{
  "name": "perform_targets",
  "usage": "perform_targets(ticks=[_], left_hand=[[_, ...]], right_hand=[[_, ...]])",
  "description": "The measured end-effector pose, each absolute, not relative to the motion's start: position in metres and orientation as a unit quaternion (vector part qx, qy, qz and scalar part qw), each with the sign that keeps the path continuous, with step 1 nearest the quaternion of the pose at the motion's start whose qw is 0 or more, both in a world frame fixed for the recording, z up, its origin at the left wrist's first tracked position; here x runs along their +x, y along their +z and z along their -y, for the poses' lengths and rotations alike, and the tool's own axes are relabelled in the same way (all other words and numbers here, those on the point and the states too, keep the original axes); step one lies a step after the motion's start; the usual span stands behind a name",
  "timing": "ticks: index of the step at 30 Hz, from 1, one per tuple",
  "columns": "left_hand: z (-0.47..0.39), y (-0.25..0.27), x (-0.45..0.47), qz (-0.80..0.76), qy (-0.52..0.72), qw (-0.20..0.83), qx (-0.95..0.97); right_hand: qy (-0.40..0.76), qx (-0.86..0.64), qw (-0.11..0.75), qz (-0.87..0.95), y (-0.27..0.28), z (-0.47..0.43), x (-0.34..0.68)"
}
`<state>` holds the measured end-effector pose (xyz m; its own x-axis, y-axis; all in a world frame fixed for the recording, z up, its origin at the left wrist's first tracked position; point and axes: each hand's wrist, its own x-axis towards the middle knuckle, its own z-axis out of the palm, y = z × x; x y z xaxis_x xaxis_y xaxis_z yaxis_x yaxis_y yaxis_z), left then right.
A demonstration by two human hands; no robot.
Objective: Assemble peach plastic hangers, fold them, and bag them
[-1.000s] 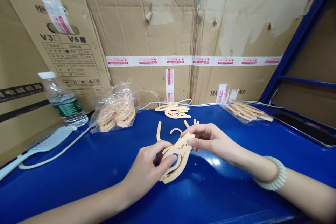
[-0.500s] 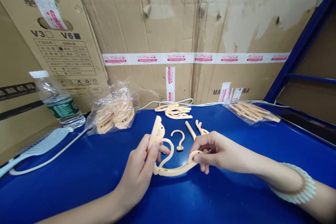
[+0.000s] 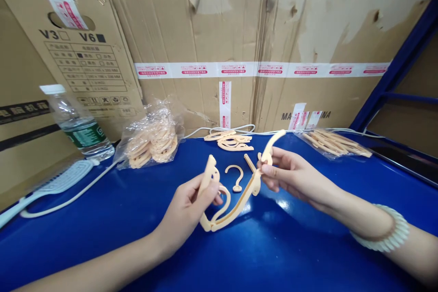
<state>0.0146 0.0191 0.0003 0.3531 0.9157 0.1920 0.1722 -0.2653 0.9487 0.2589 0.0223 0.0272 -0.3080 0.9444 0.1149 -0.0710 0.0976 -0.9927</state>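
Note:
My left hand (image 3: 196, 200) is closed around one side of a peach plastic folding clothes hanger (image 3: 236, 210), whose two sides are spread in a V with the joint at the bottom. My right hand (image 3: 282, 169) pinches a curved peach hanger piece (image 3: 273, 142), its narrow end pointing up. The piece's lower part meets the tip of the hanger's right side; whether they are joined I cannot tell. Just behind the hanger, a loose hanger hook (image 3: 237, 178) lies on the table. A straight peach piece (image 3: 249, 163) is partly hidden behind the hanger and right hand.
More hanger parts (image 3: 234, 141) lie at the back of the blue table (image 3: 294, 251). A bag of curved parts (image 3: 150, 141) is at left, a bag of straight parts (image 3: 337, 143) at right. A water bottle (image 3: 82, 123), hairbrush (image 3: 65, 180) and white cable (image 3: 75, 194) are on the left.
My right hand has moved up and slightly right, off the hanger's right side onto the curved piece, now raised upright. The hanger's right side has swung upward. My left hand keeps its hold.

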Motion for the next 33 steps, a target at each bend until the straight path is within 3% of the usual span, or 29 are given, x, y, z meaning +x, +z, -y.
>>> perform_targets(ticks=[6, 15, 19, 28, 33], left_hand=[[-0.024, 0.002, 0.013, -0.256, 0.262, 0.625, 0.689], [-0.018, 0.0, 0.023, -0.322, 0.241, 0.613, 0.68], [-0.016, 0.002, 0.022, -0.337, 0.225, 0.551, 0.73], [-0.012, 0.007, 0.021, -0.294, 0.206, 0.315, 0.879], [-0.007, 0.005, 0.018, -0.258, 0.192, 0.265, 0.909]], right_hand=[[0.605, -0.311, 0.441, 0.586, 0.007, -0.02, 0.246], [0.396, -0.314, 0.435, 0.745, 0.001, -0.009, 0.239], [0.261, -0.286, 0.409, 0.826, 0.002, -0.01, 0.243], [0.126, -0.22, 0.361, 0.897, 0.001, -0.003, 0.249], [-0.056, -0.173, 0.343, 0.921, 0.004, 0.003, 0.246]])
